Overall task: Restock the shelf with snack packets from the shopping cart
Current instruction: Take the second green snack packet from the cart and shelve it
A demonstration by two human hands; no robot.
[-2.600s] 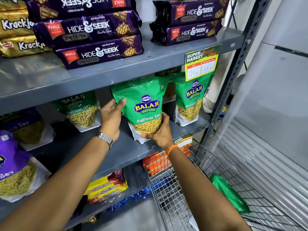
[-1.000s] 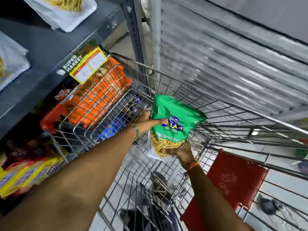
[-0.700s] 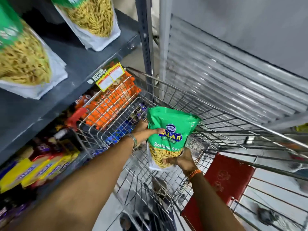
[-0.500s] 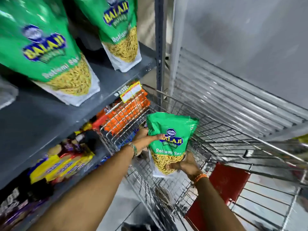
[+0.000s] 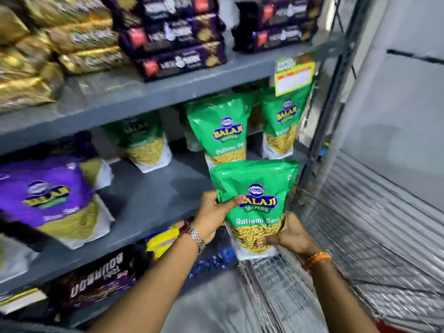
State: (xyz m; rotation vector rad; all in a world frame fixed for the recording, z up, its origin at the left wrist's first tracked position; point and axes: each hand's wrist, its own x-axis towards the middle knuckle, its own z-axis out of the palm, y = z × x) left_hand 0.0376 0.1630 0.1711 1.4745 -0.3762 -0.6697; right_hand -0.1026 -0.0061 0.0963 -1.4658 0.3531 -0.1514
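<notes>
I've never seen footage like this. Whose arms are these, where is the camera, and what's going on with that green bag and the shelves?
There is no machine here: the arms belong to a person, and the single camera sits on that person's head, looking forward and down, so you see roughly what they see.

Both hands hold one green snack packet upright in front of the shelves. The left hand, with a wristwatch, grips its left edge; the right hand, with an orange wristband, supports its bottom.

On the middle shelf stand matching green packets and, to the left, a purple packet. The shelf above carries dark purple biscuit packs and gold ones. At lower right is the wire shopping cart. The picture is somewhat blurred by movement.
</notes>
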